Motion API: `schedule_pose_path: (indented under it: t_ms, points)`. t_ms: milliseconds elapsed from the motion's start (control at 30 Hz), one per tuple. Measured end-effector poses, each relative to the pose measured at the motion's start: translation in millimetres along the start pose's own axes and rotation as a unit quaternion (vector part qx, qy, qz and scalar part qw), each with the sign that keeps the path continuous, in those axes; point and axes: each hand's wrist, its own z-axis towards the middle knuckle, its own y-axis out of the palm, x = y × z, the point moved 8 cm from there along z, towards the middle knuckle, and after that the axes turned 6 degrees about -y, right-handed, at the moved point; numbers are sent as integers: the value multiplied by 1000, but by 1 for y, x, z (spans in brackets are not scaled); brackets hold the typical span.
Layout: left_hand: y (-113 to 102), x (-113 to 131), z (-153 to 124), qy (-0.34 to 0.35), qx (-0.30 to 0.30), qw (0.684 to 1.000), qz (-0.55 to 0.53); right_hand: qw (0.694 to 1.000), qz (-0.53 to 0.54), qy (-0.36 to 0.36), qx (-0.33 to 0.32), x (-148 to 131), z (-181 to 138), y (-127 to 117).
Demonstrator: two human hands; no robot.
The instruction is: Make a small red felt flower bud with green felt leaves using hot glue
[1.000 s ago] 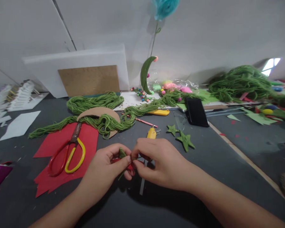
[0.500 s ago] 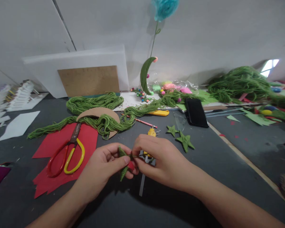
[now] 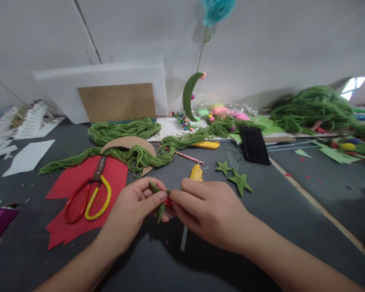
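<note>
My left hand [image 3: 140,205] pinches a green yarn-wrapped star [image 3: 160,211] between thumb and fingers. Part of the star is hidden by the fingers, and a bit of red shows on it. Thumb and fingertips of my right hand [image 3: 208,202] are closed at the star's right point; whether they grip the star or a yarn end cannot be made out. Behind the right hand lies a yellow glue gun [image 3: 196,172], with a clear glue stick [image 3: 184,238] poking out below. Two finished-looking green stars [image 3: 240,181] rest to its right.
Scissors [image 3: 91,198] with red and yellow handles lie on red paper [image 3: 59,178] at left. Green yarn hanks [image 3: 124,130], a cardboard crescent [image 3: 126,142], a yellow cutter [image 3: 211,144] and a phone [image 3: 255,145] are behind. A green crescent [image 3: 187,97] stands near the wall.
My right hand has come in closer to the star; the dark strand stretched between the hands is no longer visible. The view has shifted slightly.
</note>
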Motion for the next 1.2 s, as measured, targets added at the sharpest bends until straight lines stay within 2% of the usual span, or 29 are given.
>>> schedule_pose_path:
  t_ms: [167,233,300,433,500,567,633,667,733,800,833,900,1000,1067,1133,1200]
  points:
    - [-3,8,-6,23,65,994,83,996,-73,-52,-15,-10,1,1]
    - [-3,12,-10,30,89,987,133,995,-70,-64,-21,-12,2,2]
    - [0,14,-12,38,85,978,186,996,-52,-71,-30,-12,2,3]
    - [6,12,-11,33,35,971,232,997,25,-52,-52,-8,2,5]
    - [8,10,-11,27,10,972,232,993,105,-17,-56,-2,2,5]
    - [8,10,-11,33,2,972,234,974,217,45,-52,8,2,5]
    - [7,13,-12,51,15,966,253,923,352,149,-51,20,1,11]
    - [6,15,-14,70,26,960,271,878,426,211,-55,26,-2,17]
    - [7,22,-18,122,48,939,317,760,563,318,-71,30,-11,35]
    - [9,29,-23,181,69,914,357,648,661,370,-76,27,-16,48]
    - [10,32,-26,208,78,903,368,606,694,380,-75,25,-17,52]
    - [10,36,-30,250,91,886,381,545,740,387,-72,22,-18,59]
    - [11,40,-34,292,90,873,381,478,785,387,-75,15,-19,66]
    - [13,43,-36,313,79,872,369,452,801,385,-75,12,-19,68]
    - [14,45,-39,329,77,872,354,443,807,384,-74,11,-20,70]
    - [13,45,-41,332,86,875,343,452,802,383,-72,11,-20,71]
